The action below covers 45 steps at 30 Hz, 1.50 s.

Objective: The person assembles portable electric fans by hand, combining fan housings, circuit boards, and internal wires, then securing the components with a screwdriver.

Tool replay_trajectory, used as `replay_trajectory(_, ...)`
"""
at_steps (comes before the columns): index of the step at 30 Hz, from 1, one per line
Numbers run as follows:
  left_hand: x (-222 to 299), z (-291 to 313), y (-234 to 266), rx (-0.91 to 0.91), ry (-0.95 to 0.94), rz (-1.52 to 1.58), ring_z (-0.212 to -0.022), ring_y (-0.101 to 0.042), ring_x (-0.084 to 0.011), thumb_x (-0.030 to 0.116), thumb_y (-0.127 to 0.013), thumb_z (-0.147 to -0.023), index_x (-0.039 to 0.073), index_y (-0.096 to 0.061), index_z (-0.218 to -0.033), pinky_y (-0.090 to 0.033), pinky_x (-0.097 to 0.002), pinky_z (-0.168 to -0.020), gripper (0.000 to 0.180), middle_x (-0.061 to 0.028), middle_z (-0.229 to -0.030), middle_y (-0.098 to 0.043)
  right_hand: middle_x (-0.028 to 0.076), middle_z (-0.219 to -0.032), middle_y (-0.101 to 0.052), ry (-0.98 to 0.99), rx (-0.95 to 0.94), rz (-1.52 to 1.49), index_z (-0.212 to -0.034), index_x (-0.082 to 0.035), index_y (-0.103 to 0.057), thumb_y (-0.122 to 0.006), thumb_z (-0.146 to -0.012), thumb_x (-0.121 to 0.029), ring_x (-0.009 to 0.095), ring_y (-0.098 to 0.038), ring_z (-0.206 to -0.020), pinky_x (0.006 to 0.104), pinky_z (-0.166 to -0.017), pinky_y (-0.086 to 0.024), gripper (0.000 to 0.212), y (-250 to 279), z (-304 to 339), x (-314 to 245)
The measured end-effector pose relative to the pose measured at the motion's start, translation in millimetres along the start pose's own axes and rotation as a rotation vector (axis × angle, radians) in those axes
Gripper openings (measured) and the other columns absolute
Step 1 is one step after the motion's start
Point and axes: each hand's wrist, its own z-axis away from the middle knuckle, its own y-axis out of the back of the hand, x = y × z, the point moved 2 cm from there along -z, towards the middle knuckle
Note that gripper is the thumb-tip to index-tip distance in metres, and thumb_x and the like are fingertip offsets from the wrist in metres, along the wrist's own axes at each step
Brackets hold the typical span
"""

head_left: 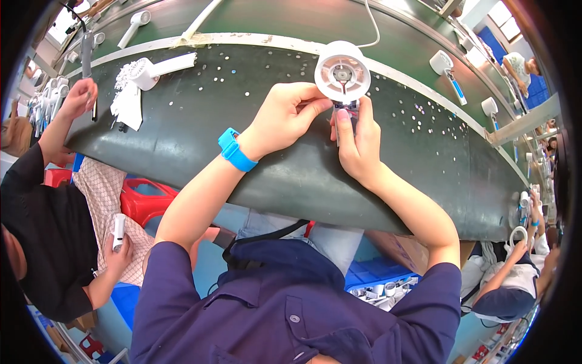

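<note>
A white handheld fan [328, 88] stands head up over the dark work surface, its round housing showing a hub inside. My right hand [359, 139] is wrapped around the part below the housing, thumb laid along its front. Dark and pinkish inner parts show there at the neck. Against the neck's left side, my left hand [290, 115] is closed in a pinch of thumb and forefinger. Whatever sits between those fingertips is too small to make out. A blue band circles my left wrist.
On the dark green surface [291, 173] lie another white fan [144, 74], white pieces and scattered small discs. Beyond a pale rail, more fans [441, 62] rest on the belt. A co-worker [45, 236] sits at left holding a white part; another person [506, 279] works at right.
</note>
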Motion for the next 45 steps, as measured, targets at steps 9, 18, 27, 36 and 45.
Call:
replay_trajectory(9, -1.4, -0.7, 0.5, 0.003, -0.039, -0.111, -0.081, -0.062, -0.0099, -0.001, -0.058, -0.087, -0.005, -0.064, -0.103, -0.051, -0.024, -0.072, 0.017, -0.0091, -0.09, -0.067, 0.006, -0.068, -0.059, -0.085, -0.042, -0.082, -0.1, 0.0, -0.044, -0.049, -0.093, -0.011, 0.012, -0.058, -0.055, 0.0261, -0.051, -0.045, 0.014, 1.5, -11.2, 4.3)
replay_trajectory(18, -10.2, -1.9, 1.1, 0.084, -0.074, -0.024, -0.069, -0.062, -0.0124, 0.001, -0.058, -0.085, -0.006, -0.065, -0.096, -0.051, -0.0262, -0.065, 0.015, -0.0129, -0.077, -0.067, 0.004, -0.075, -0.057, -0.34, -0.162, -0.377, -0.102, 0.0, -0.046, -0.05, -0.094, -0.011, 0.008, -0.055, -0.058, 0.022, -0.054, -0.044, 0.014, 4.7, -16.6, 3.5)
replay_trajectory(27, -5.9, -5.0, 8.6, -0.069, 0.028, 0.034, -0.08, -0.061, -0.0099, 0.003, -0.057, -0.089, -0.006, -0.064, -0.099, -0.051, -0.026, -0.073, 0.015, -0.009, -0.086, -0.067, 0.007, -0.084, -0.058, -0.611, -0.351, -0.642, -0.111, -0.003, -0.048, -0.044, -0.098, -0.031, 0.012, -0.058, -0.066, 0.0246, -0.052, -0.05, 0.032, 13.5, -33.7, -11.1)
replay_trajectory(36, 9.7, -6.4, 31.6, 0.073, -0.105, -0.221, -0.063, -0.048, -0.0036, 0.007, -0.063, -0.087, -0.004, -0.064, -0.089, -0.042, -0.0207, -0.055, 0.011, -0.001, -0.069, -0.058, 0.012, -0.089, -0.06, 0.227, 0.448, 0.482, -0.103, -0.001, -0.054, -0.05, -0.089, -0.022, 0.02, -0.059, -0.081, 0.0287, -0.073, -0.048, 0.025, 147.7, -22.7, -91.8)
replay_trajectory(45, -9.5, -30.1, 45.2, 0.0, -0.168, -0.542, -0.061, -0.056, -0.0176, 0.008, -0.063, -0.085, -0.001, -0.062, -0.088, -0.047, -0.0281, -0.059, 0.009, -0.0113, -0.072, -0.059, 0.011, -0.086, -0.062, 0.986, 0.582, -0.076, -0.1, -0.002, -0.051, -0.07, -0.066, -0.033, 0.023, -0.062, -0.077, 0.0356, -0.07, -0.051, 0.05, 181.9, -86.3, -113.4)
